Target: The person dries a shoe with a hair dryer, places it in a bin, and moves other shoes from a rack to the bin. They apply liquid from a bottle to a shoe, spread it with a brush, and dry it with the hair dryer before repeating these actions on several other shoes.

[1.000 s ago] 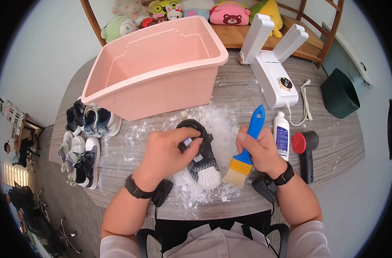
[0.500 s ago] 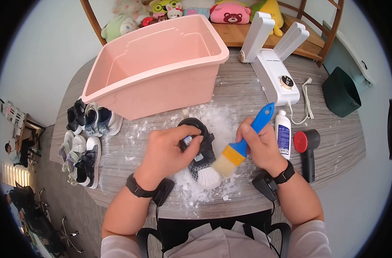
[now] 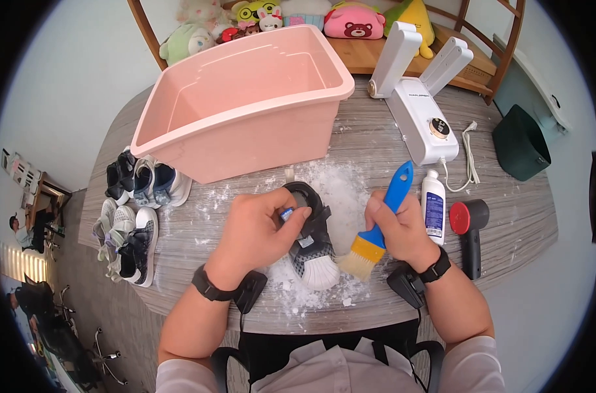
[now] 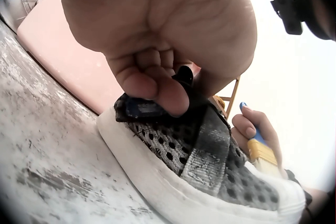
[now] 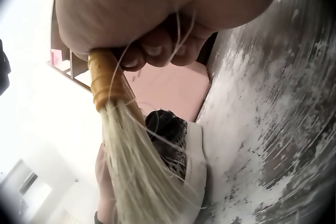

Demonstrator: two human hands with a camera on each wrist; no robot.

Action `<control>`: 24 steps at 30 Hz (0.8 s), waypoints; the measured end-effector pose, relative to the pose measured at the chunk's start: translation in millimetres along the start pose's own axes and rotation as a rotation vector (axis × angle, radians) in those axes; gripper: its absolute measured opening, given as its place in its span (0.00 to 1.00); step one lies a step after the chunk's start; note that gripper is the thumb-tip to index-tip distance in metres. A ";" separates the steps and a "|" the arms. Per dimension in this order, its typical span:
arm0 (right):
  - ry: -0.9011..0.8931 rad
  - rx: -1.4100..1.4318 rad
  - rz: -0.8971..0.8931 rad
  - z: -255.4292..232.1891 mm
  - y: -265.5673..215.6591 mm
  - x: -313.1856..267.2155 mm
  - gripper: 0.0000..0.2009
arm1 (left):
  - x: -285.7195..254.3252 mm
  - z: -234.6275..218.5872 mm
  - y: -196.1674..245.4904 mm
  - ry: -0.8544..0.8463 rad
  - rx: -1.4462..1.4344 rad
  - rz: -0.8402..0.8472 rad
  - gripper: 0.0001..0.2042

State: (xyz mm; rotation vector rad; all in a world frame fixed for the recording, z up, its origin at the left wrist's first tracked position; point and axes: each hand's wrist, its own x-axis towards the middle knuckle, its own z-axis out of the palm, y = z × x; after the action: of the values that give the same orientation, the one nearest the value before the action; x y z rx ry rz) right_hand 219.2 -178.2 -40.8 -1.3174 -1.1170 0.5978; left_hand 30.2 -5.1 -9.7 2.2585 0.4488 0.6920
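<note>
A small dark mesh shoe (image 3: pixel 315 252) with a white toe and sole stands on the powder-covered table, its toe toward the person. The left hand (image 3: pixel 262 229) grips the shoe's collar, fingers curled over its edge; the left wrist view shows the fingertips (image 4: pixel 172 95) on the dark upper above the mesh side (image 4: pixel 157 142). Held by its blue handle in the right hand (image 3: pixel 402 226) is a brush (image 3: pixel 368 247), its pale bristles pointing down beside the toe. In the right wrist view the bristles (image 5: pixel 136 166) overlap the toe; contact cannot be told.
A pink tub (image 3: pixel 245 141) stands behind the shoe. Several other shoes (image 3: pixel 139 245) are at the left. At the right are a white bottle (image 3: pixel 434 206), a black-and-red device (image 3: pixel 469 226), a white two-armed device (image 3: pixel 422 121) with a cable and a dark green bin (image 3: pixel 520 144). White powder (image 3: pixel 340 196) lies around the shoe.
The brush has swung from over the toe back to the right of it, bristles lower. The left hand keeps its hold on the shoe. The whole head view has shifted slightly.
</note>
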 end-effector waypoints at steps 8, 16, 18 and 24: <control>0.115 0.123 0.168 -0.5 -12.3 0.2 0.20 | -1.6 0.9 -14.5 -0.055 -0.229 -0.125 0.12; 0.184 0.171 0.062 -0.5 -9.8 -1.9 0.21 | 0.4 2.5 -16.8 -0.086 -0.259 -0.124 0.12; 0.141 0.150 0.035 2.1 -8.1 -3.5 0.20 | -0.5 1.7 -19.1 -0.104 -0.261 -0.132 0.12; 0.057 0.154 0.013 -0.3 -5.5 -3.6 0.19 | 0.9 0.3 -24.0 -0.126 -0.293 -0.109 0.13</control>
State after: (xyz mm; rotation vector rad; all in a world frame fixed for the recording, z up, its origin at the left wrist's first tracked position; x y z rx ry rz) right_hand 216.7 -182.6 -36.7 -1.2027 -0.9971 0.6392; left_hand 28.4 11.5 -26.9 1.9729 0.3795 0.5192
